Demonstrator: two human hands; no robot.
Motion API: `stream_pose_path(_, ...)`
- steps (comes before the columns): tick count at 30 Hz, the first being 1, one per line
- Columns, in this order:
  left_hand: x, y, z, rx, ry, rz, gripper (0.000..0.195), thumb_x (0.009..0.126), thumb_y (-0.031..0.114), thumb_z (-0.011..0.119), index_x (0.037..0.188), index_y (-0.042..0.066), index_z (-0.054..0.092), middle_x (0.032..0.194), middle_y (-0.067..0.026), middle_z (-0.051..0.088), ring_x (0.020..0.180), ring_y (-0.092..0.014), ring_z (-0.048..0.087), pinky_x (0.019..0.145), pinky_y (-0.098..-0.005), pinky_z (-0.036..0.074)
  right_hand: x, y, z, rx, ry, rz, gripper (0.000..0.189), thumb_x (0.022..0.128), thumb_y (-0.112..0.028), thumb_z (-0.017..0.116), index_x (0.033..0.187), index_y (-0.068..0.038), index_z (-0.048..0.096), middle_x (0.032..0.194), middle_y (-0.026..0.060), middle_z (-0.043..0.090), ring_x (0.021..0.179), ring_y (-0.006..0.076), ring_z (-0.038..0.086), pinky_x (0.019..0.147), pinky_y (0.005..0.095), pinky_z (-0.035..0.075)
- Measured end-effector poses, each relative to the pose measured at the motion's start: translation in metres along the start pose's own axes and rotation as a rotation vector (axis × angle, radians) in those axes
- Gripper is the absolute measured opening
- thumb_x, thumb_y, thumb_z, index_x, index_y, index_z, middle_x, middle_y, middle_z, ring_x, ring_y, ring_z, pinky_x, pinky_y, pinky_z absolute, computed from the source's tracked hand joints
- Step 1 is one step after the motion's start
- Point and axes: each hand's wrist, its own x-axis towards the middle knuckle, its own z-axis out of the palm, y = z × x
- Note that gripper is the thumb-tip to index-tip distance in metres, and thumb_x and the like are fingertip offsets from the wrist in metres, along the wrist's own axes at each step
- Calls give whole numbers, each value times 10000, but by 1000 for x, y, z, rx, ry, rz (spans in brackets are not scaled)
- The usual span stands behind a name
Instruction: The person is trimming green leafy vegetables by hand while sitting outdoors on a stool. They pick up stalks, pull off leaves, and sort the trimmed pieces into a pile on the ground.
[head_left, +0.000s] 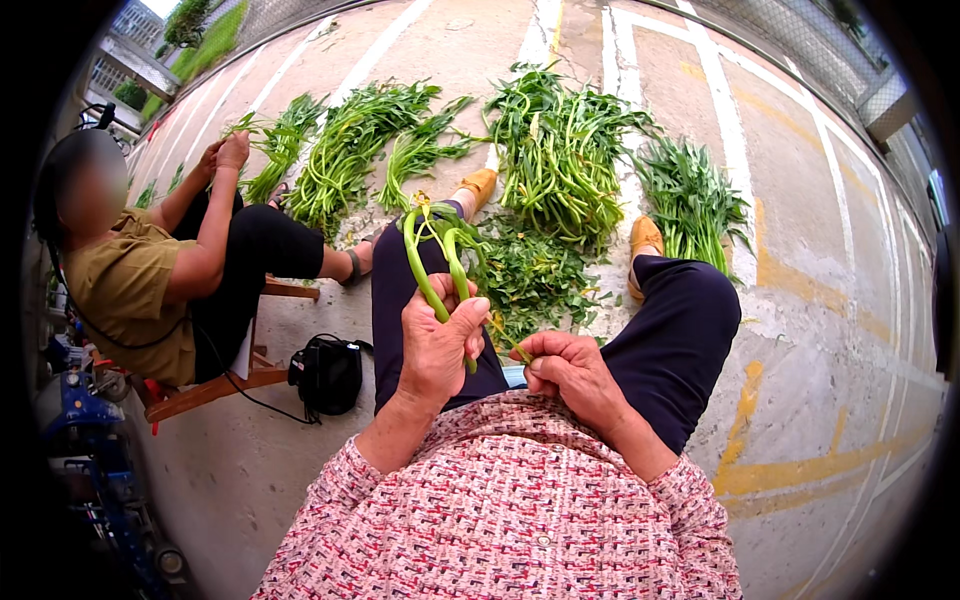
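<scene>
Thick green water spinach stems (426, 283) are gripped in my left hand (442, 337), their upper ends bending over above my fingers. A small yellowish flower or leaf bit hangs near the top of the stems. My right hand (566, 375) pinches a thin yellow-green piece of stem or leaf (521, 352) between thumb and forefinger, low and to the right of my left hand. On the ground between my feet lies a heap of loose plucked leaves (532, 277), some of them yellow. Just beyond it spreads a large pile of water spinach (559, 157).
Right of my right shoe (646, 238) lies a smaller bunch of greens (694, 199). More bunches (360, 142) lie to the left. A co-worker (142, 270) sits there on a wooden stool (217, 394), handling greens. A black bag (328, 375) stands near my left leg; a blue scooter (82, 405) is farther left.
</scene>
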Motion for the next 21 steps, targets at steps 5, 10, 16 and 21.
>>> stream_pose_path(5,-4,-2,3,43,-14,16,165,852,10,613,965,21,493,703,-44,555,444,-48,453,402,-184,377,4,7,0,-32,63,-17,237,799,-25,473,985,34,607,644,14,565,527,43,434,497,175,335)
stream_pose_path(10,-5,-8,-2,117,-11,68,164,855,7,610,976,32,503,731,-69,580,448,-47,450,412,-186,375,9,9,-7,96,169,19,251,746,-1,459,957,32,592,611,32,549,486,73,438,462,188,341)
stream_pose_path(16,-2,1,-5,-46,65,86,156,853,15,616,962,21,506,720,-63,582,433,-49,450,403,-183,373,12,26,-22,349,310,84,131,776,0,500,871,10,590,609,36,557,468,72,431,437,191,339)
stream_pose_path(21,-3,1,-8,-55,55,67,153,850,12,617,953,24,504,715,-60,581,433,-51,452,403,-187,374,13,31,-25,343,265,15,153,852,-60,531,958,13,614,709,38,608,557,72,499,505,182,387)
